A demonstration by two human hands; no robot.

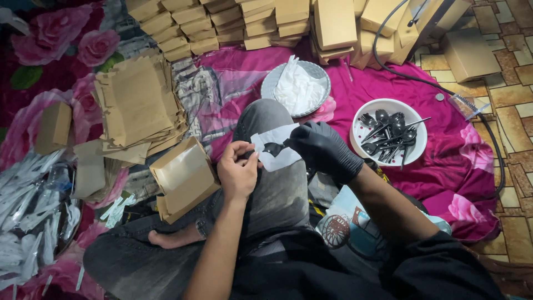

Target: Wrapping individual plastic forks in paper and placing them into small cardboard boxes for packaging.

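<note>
From my remote view, I judge this a home floor used as a hand-packing station. The person sits cross-legged on a pink floral blanket (388,94) spread over a patterned tile floor (513,105). Along the blanket's far edge stand stacked brown cardboard boxes (222,25); flat kraft paper sleeves (139,103) are piled at the left. A white bowl of black plastic spoons (388,133), a plate of white napkins (297,86) and a tray of wrapped cutlery packets (30,211) indicate domestic piecework.
</note>
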